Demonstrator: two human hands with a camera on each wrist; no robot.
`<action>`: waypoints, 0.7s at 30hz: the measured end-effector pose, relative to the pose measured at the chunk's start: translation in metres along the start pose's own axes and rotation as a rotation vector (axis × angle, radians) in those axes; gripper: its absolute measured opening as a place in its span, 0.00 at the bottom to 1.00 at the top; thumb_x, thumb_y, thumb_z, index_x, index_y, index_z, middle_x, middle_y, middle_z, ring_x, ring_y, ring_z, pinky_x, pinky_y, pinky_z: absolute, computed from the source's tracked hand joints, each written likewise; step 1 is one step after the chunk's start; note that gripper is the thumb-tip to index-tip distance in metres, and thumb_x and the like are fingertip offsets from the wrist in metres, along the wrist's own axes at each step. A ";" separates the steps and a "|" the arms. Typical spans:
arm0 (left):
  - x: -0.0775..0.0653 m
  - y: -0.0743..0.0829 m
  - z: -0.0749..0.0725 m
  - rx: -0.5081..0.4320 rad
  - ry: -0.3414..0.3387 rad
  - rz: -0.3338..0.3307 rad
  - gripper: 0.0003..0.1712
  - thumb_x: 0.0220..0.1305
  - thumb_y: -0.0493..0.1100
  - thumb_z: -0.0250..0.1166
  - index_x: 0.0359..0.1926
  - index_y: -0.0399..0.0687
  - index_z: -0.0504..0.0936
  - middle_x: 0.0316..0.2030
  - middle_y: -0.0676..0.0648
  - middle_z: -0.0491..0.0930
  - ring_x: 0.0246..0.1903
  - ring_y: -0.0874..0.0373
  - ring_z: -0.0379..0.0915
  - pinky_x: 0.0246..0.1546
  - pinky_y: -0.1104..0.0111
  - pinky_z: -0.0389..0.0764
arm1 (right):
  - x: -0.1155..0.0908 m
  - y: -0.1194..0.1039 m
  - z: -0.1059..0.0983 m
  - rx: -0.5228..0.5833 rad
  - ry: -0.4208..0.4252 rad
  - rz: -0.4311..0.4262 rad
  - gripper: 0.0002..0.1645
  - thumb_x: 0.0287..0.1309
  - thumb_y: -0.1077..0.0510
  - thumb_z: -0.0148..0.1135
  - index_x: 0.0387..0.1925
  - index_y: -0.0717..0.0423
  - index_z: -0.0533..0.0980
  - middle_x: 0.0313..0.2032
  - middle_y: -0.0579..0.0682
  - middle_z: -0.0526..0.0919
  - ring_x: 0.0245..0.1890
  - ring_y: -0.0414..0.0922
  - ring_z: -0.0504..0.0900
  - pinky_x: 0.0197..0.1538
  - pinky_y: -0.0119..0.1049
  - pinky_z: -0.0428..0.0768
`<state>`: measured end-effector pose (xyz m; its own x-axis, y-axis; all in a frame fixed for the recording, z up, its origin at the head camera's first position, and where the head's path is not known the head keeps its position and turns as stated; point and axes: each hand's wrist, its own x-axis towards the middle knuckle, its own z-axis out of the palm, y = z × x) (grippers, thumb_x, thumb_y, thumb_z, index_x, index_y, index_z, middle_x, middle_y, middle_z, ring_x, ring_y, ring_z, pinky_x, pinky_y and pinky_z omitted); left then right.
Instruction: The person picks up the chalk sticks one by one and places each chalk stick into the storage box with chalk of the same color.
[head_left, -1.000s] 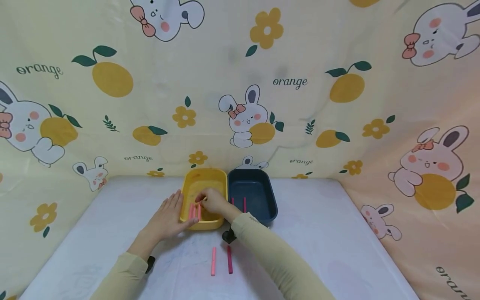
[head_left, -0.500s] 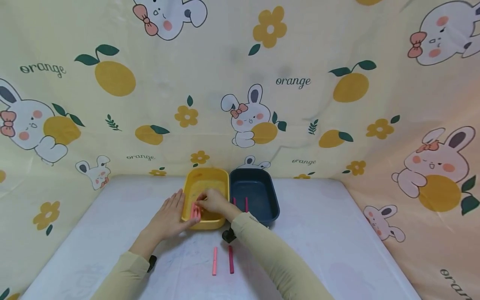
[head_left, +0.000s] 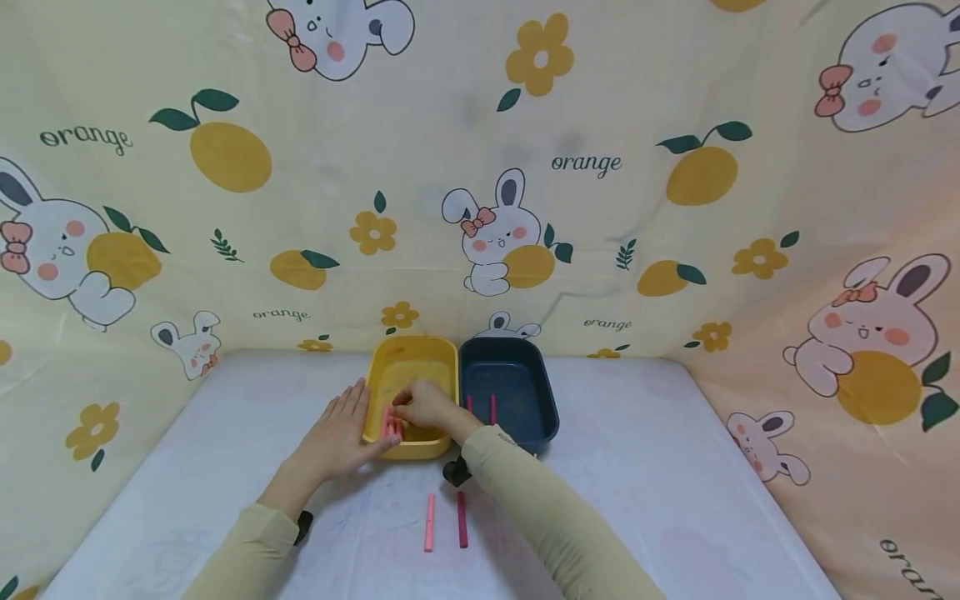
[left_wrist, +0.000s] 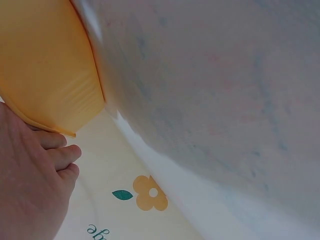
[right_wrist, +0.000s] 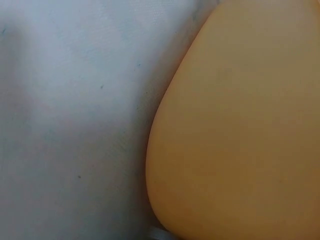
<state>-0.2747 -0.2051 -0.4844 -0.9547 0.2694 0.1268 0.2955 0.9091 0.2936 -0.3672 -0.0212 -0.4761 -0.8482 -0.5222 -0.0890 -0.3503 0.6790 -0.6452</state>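
A yellow plastic bin stands on the white tabletop. My left hand lies along its left side with straight fingers against the rim, the thumb reaching over the front corner; the left wrist view shows those fingers beside the yellow wall. Inside the bin, several slim pink sticks lean at the front left. My right hand reaches in from the right, its curled fingertips pinching a pink stick at the upper end. The right wrist view holds only the bin's outer wall and the tabletop.
A dark blue bin sits against the yellow one's right side, with darker pink sticks in it. In front lie a light pink stick and a dark pink stick. A printed cloth hangs behind.
The pink sticks in the yellow bin stood side by side and are now bunched and more tilted under my right fingertips. My left hand keeps its place; the head view shifted slightly.
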 end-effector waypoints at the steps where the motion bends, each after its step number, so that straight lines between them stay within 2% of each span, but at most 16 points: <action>1: 0.000 0.000 0.000 -0.002 -0.003 -0.002 0.66 0.68 0.78 0.54 0.79 0.24 0.49 0.80 0.28 0.46 0.78 0.31 0.46 0.77 0.39 0.51 | -0.001 0.000 0.000 -0.002 0.001 -0.001 0.15 0.70 0.52 0.68 0.50 0.57 0.87 0.39 0.46 0.88 0.34 0.40 0.78 0.37 0.27 0.77; 11: -0.002 0.003 -0.001 0.003 -0.010 -0.006 0.65 0.69 0.75 0.55 0.79 0.24 0.48 0.80 0.28 0.45 0.78 0.31 0.45 0.77 0.40 0.50 | -0.008 -0.002 -0.002 0.021 0.032 -0.024 0.17 0.71 0.50 0.66 0.52 0.55 0.86 0.48 0.47 0.88 0.38 0.39 0.79 0.38 0.28 0.78; 21: 0.000 0.003 -0.001 0.001 -0.007 0.001 0.65 0.68 0.76 0.56 0.78 0.23 0.49 0.80 0.27 0.45 0.78 0.30 0.45 0.77 0.39 0.51 | -0.022 -0.010 -0.009 0.042 0.094 -0.079 0.15 0.72 0.53 0.64 0.54 0.54 0.84 0.52 0.48 0.87 0.44 0.40 0.82 0.49 0.30 0.83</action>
<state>-0.2731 -0.2025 -0.4824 -0.9545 0.2727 0.1210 0.2968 0.9090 0.2925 -0.3491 -0.0119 -0.4611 -0.8526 -0.5214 0.0339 -0.4024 0.6138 -0.6792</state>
